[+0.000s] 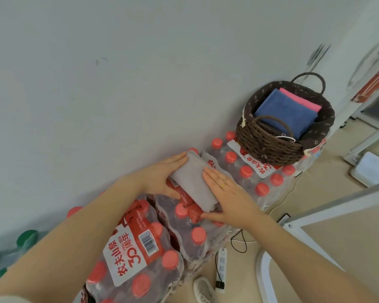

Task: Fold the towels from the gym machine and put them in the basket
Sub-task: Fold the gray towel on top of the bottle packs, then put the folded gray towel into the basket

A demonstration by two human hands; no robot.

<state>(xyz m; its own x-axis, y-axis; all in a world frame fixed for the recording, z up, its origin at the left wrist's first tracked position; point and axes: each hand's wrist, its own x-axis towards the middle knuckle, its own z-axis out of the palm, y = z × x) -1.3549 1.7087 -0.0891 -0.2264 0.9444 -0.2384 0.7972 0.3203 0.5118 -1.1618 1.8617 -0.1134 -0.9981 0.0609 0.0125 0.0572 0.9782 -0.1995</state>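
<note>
The grey towel (193, 182) lies folded on top of the water packs (140, 254), right between the two hands. It is a small, thick, soft block. Its long side runs from near the wall down toward the person. The left hand (162, 174) lies along its left edge with straight fingers, and the thumb seems to go under the near side. The right hand (225, 193) lies flat on the right part of the towel, fingers straight, pressing it down. Neither hand has closed around it yet.

The basket (269, 141) sits on another pack, up and to the right of the towel, near but not touching it. The right hand is closer to it. A blue towel (287, 112) and a pink towel (302, 100) are already folded inside, blue on top. So the grey towel looks ready to be lifted and moved to the right, into the basket.
</note>
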